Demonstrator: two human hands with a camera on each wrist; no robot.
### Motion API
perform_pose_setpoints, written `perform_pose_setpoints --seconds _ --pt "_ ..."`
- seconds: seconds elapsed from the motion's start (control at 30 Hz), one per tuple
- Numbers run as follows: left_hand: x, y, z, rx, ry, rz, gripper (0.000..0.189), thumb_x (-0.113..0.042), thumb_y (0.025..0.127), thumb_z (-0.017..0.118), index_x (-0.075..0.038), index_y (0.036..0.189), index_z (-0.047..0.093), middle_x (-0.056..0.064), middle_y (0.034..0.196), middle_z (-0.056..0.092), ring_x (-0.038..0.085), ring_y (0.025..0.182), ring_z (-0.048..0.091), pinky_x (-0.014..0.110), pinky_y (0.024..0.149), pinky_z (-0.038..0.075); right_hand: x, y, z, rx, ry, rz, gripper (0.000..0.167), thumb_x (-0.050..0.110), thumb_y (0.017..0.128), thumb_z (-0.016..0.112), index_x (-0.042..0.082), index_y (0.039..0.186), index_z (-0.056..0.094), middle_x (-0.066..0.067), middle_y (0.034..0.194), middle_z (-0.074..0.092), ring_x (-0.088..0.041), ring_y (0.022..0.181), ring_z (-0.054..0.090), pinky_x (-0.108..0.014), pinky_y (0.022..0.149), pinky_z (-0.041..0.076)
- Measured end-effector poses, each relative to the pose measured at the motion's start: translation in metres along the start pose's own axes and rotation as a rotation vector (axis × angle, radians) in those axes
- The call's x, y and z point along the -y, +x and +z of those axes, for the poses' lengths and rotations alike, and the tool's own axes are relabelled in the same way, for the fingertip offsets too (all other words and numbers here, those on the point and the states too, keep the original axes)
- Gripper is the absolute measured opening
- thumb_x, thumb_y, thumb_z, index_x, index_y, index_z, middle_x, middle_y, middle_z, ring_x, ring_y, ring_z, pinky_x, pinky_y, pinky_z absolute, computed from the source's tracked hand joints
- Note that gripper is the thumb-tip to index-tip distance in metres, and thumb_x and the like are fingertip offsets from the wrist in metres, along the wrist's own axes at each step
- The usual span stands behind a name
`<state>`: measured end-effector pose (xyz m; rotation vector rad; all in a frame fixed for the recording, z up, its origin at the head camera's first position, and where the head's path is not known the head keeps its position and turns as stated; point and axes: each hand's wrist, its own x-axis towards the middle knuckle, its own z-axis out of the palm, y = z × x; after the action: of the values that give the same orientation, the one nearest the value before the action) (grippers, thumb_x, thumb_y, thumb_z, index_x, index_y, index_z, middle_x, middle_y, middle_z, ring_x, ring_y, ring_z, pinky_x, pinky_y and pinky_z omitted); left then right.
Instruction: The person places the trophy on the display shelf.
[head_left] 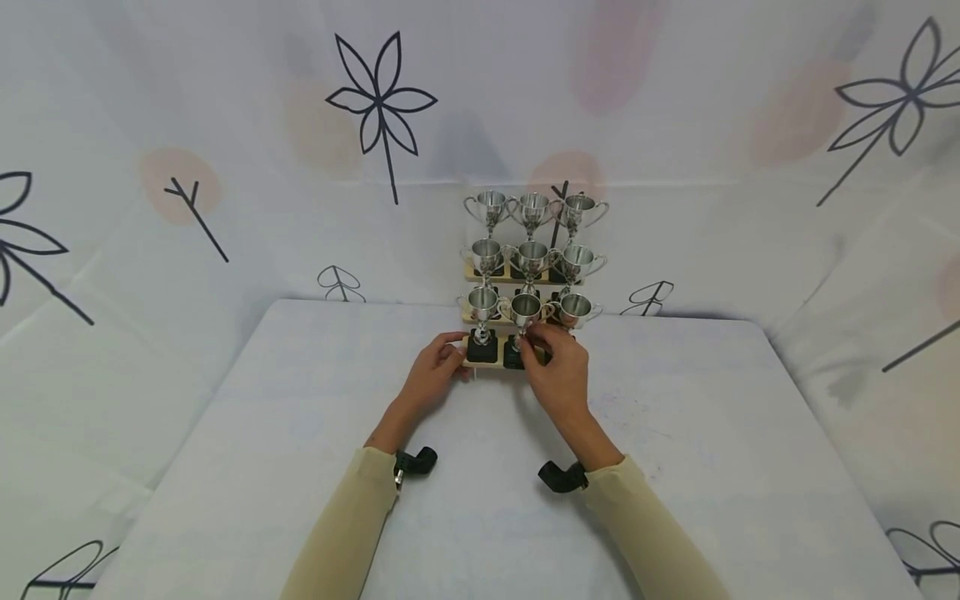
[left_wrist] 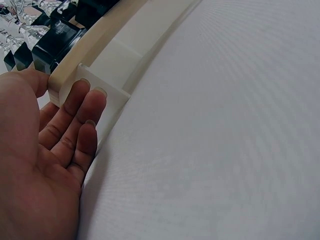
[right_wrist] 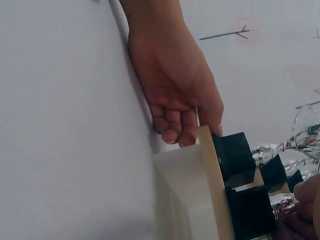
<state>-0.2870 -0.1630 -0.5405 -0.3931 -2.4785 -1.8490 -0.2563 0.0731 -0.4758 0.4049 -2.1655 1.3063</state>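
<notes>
Silver trophy cups on black bases stand in three stepped rows on a display stand (head_left: 492,365) with pale wooden shelves. My left hand (head_left: 432,367) grips the left end of the lowest shelf. In the left wrist view, its thumb lies against the shelf's end (left_wrist: 75,62) and the fingers bend beside the white support (left_wrist: 107,92). My right hand (head_left: 560,371) pinches the stem of the front row's middle trophy (head_left: 525,308), whose base rests on the shelf. To its left stands another trophy (head_left: 482,302); the right trophy (head_left: 575,308) is partly hidden behind my right hand.
The stand sits near the back edge of a white-covered table (head_left: 315,433). Close behind it hangs a white backdrop (head_left: 247,108) with line-drawn flowers. Two more rows of trophies (head_left: 533,257) rise behind the front one.
</notes>
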Motion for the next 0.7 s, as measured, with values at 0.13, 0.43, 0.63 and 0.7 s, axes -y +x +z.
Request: perform_pose_setpoints --seconds 0.13,0.43,0.63,0.7 --pt "0.0 -0.001 0.001 0.002 0.001 -0.001 0.037 -0.027 0.112 0.057 -0.014 0.147 0.059 0.012 0.089 0.074 0.026 0.08 0.073 0.031 0.083 0.053 -0.001 -0.004 -0.002 0.0 0.007 -0.005 0.02 0.002 0.093 0.081 -0.002 0.112 0.078 -0.016 0.115 0.076 -0.029 0.104 0.076 -0.039 0.089 0.06" --pt "-0.003 0.002 0.007 0.017 -0.032 0.006 0.04 -0.02 0.113 0.055 -0.005 0.15 0.055 0.028 0.094 0.073 0.045 0.086 0.072 0.049 0.088 0.054 -0.001 -0.015 -0.016 -0.033 -0.05 -0.039 0.024 0.004 0.093 0.08 -0.001 0.116 0.076 -0.015 0.115 0.076 -0.03 0.105 0.074 -0.044 0.09 0.06" --pt "-0.003 0.004 0.009 0.018 -0.013 -0.001 0.038 -0.023 0.113 0.055 -0.011 0.148 0.057 0.017 0.09 0.074 0.03 0.081 0.074 0.038 0.086 0.054 -0.003 -0.023 -0.035 -0.023 -0.12 -0.054 0.011 0.002 0.096 0.074 0.0 0.107 0.074 -0.011 0.102 0.074 -0.025 0.093 0.073 -0.044 0.083 0.059" --pt "-0.002 0.004 0.008 0.016 -0.006 -0.001 0.037 -0.025 0.112 0.056 -0.014 0.148 0.058 0.012 0.089 0.075 0.024 0.081 0.074 0.033 0.086 0.053 -0.006 -0.027 -0.043 -0.019 -0.14 -0.064 0.01 0.001 0.096 0.073 0.0 0.106 0.072 -0.01 0.1 0.073 -0.023 0.091 0.071 -0.043 0.081 0.058"
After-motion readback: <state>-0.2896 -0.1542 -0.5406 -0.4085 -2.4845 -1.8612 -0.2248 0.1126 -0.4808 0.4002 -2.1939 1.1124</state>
